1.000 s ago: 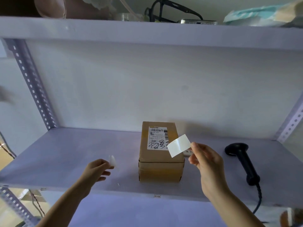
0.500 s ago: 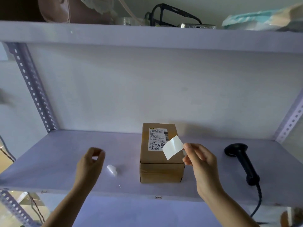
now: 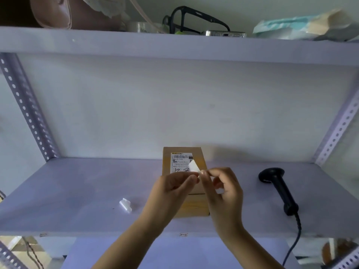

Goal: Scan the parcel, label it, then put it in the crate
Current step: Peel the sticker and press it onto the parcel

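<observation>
A small brown cardboard parcel (image 3: 196,204) with a printed shipping label on top stands in the middle of the pale shelf (image 3: 77,191). Over its near end, my left hand (image 3: 171,189) and my right hand (image 3: 223,189) meet and both pinch a small white label (image 3: 194,166), which sticks up between the fingertips. The hands hide much of the parcel's top. A black handheld scanner (image 3: 279,189) lies on the shelf to the right, its cable hanging over the front edge. No crate is in view.
A crumpled white scrap of backing paper (image 3: 125,205) lies on the shelf left of the parcel. Perforated metal uprights (image 3: 29,109) frame both sides. The upper shelf (image 3: 174,47) carries a bag, black glasses, a phone and packets.
My left hand dropped the white scrap on the shelf and moved right to join my right hand at the label. The label came down closer over the parcel.
</observation>
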